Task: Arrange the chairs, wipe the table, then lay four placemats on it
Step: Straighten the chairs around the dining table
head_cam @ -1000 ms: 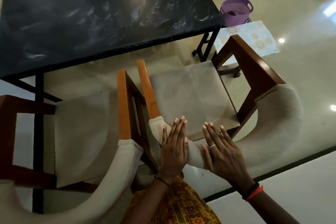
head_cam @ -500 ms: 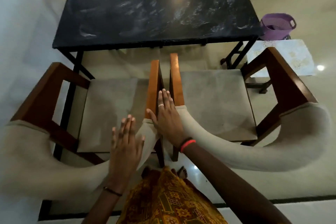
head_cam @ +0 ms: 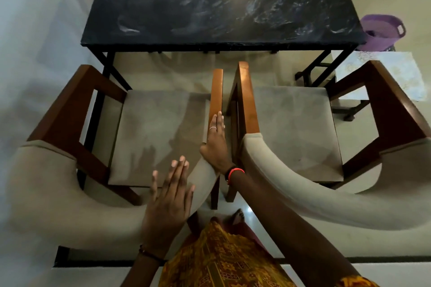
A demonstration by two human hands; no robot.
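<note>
Two chairs point(head_cam: 158, 137) face table point(head_cam: 210, 7) | left hand point(head_cam: 168, 202) flat — backrest point(head_cam: 70, 205) | right hand point(head_cam: 215, 144) flat along armrest point(head_cam: 217, 91)

The right hand point(head_cam: 215, 144) is lying along the inner armrest of the left chair point(head_cam: 158, 133), and just right of that hold the right chair point(head_cam: 296, 133) is standing, its own armrest close beside but apart. Left of the hold and nearer the person, the left hand point(head_cam: 168, 196) is resting flat on the left chair's backrest. Beyond the hold the table point(head_cam: 221, 7) is standing in front of both chairs, while far to the right a basket point(head_cam: 382, 32) is sitting by the table's corner, with a mat point(head_cam: 384, 72) lying just on the near side of it, beyond the right chair's outer armrest.
</note>
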